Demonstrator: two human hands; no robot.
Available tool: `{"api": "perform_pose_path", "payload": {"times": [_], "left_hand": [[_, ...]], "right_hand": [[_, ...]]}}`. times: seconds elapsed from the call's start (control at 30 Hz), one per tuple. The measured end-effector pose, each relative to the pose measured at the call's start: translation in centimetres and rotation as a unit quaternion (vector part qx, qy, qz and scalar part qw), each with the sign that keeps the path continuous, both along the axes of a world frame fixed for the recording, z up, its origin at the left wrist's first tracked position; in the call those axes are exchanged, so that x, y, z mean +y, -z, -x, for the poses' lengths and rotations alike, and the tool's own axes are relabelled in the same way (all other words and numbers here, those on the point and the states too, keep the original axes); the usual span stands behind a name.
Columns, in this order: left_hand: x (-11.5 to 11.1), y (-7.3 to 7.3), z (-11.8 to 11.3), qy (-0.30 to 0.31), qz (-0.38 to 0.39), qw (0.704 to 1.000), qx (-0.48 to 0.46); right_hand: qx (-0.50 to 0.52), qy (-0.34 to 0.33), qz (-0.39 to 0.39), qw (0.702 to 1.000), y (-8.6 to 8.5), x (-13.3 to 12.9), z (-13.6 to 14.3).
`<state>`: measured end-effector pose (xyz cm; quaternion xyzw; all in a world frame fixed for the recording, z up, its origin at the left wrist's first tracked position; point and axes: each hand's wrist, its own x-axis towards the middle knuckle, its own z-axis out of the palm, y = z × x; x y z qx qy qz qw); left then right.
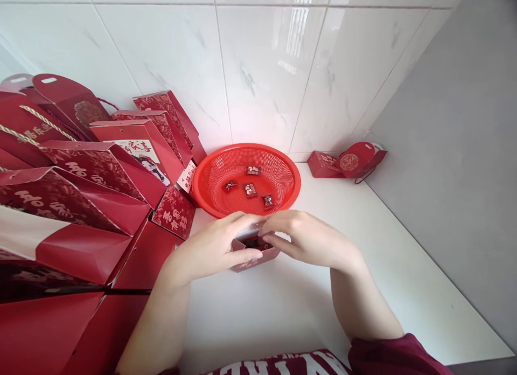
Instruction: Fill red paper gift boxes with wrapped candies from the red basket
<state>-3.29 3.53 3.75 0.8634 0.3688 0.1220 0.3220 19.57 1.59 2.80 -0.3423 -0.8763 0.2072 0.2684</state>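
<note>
A small red gift box (pixel 254 261) stands with its top unfolded on the white table in front of me, dark wrapped pieces visible inside. My left hand (pixel 226 237) grips it from the left, thumb along the near edge and fingers at the back flap. From the right, my right hand (pixel 297 232) bends its fingers over the back flap, with the thumb at the opening; its fingertips are partly hidden. Just behind the box is a red plastic basket (pixel 297 183) holding several small wrapped sweets (pixel 250 189).
Many red gift boxes (pixel 133 175) with printed characters crowd the left side, some with rope handles. Another pair of red boxes (pixel 351 160) lies at the back right by the tiled wall (pixel 266 73). A grey panel (pixel 444 165) bounds the white table (pixel 388 256) on the right.
</note>
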Motion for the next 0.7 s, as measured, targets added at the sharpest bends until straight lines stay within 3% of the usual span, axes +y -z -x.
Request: {"api": "perform_pose_path", "payload": {"times": [0.1,0.2,0.33,0.47,0.57,0.7], "left_hand": [[0.0,0.1,0.3,-0.024,0.020,0.999,-0.010],[0.2,0.4,0.4,-0.023,0.012,1.000,0.001],[0.4,0.8,0.1,-0.026,-0.022,0.999,0.026],[0.3,1.4,-0.2,-0.056,0.020,0.998,-0.004],[0.4,2.9,0.0,-0.079,0.087,0.990,-0.084],[0.8,6.6,0.3,-0.149,0.135,0.952,-0.232]], "right_hand": [[0.057,0.044,0.001,0.997,-0.5,0.2,-0.6],[0.054,0.029,0.006,0.998,-0.2,0.3,-1.3],[-0.035,0.008,0.092,0.995,1.5,0.5,-1.5],[-0.020,0.049,0.110,0.993,3.6,1.2,-1.1],[0.026,0.052,0.093,0.994,4.8,1.6,-1.1],[0.077,0.082,0.081,0.990,6.4,1.4,-0.8]]}}
